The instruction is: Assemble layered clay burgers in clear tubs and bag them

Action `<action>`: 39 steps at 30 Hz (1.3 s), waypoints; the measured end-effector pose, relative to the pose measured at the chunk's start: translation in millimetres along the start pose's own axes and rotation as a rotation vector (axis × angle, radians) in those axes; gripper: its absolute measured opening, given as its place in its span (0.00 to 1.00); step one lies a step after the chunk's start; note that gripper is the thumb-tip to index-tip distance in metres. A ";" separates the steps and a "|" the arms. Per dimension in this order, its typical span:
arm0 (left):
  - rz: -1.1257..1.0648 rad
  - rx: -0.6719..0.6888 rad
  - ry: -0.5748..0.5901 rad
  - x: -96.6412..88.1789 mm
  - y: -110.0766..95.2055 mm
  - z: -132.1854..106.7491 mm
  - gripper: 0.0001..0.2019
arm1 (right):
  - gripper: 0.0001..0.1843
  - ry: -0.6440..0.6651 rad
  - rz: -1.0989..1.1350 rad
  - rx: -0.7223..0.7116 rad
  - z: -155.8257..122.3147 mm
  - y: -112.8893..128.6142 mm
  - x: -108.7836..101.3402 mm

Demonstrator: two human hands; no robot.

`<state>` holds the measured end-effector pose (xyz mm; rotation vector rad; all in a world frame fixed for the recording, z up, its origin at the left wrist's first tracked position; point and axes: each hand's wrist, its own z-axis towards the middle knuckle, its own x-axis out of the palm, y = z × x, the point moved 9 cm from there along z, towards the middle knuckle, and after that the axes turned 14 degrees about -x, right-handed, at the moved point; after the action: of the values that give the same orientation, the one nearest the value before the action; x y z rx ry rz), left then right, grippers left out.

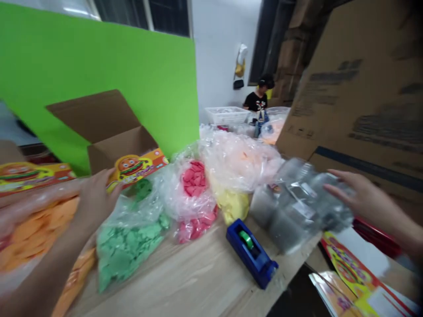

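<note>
My left hand (97, 198) is at the near left corner of an open cardboard box (139, 165) with a burger print, its thumb and fingers closed about the box's edge. Over at the right, my right hand (352, 189) has its fingers apart against a pile of clear plastic containers (297, 207); I cannot tell whether it touches them. Below the box lies a bag of green pieces (128, 246), and bags of pink pieces (194, 180) and yellow pieces (234, 204) lie beyond it. Orange pieces (29, 233) fill a bag beside my left forearm.
A blue tape dispenser (251, 253) stands on the wooden table (172, 286). Printed burger packaging (350, 268) lies lower right. A large carton (357, 88) rises at the right, a green panel (99, 57) at the back left. Another person (257, 100) is in the background.
</note>
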<state>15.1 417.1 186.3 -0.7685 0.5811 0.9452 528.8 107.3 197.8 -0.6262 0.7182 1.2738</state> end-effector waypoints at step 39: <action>-0.376 -0.308 0.589 68.3 -37.4 -199.0 0.16 | 0.22 -0.240 0.258 0.120 -72.6 59.7 14.0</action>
<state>58.4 279.7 28.5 -1.4006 0.7722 0.4519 462.7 71.9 139.4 -0.2814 0.6839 1.5008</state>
